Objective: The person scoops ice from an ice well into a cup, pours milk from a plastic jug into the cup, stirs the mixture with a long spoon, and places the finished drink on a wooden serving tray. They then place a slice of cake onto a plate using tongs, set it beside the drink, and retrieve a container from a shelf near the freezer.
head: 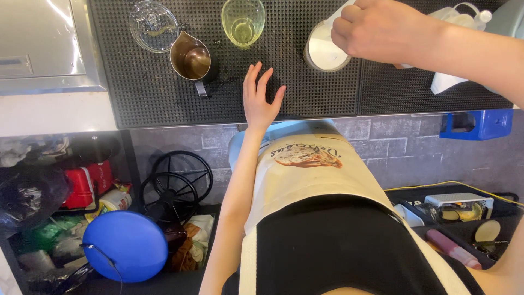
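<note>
My left hand (260,98) rests flat on the black rubber bar mat (147,82), fingers spread, holding nothing. My right hand (382,30) is closed on a white container (344,13) tilted over a metal jug of white liquid (325,52). To the left of my left hand stands a small metal pitcher with brown liquid (192,60). Above it sit a clear glass with a little yellowish liquid (243,22) and a clear glass lid or dish (154,24).
A white squeeze bottle (464,19) and a white cloth (445,82) lie at the right on the mat. A steel panel (43,43) sits at the left. Below the counter: a blue round lid (125,246), a black fan (174,186), a red container (82,186), a blue holder (475,124).
</note>
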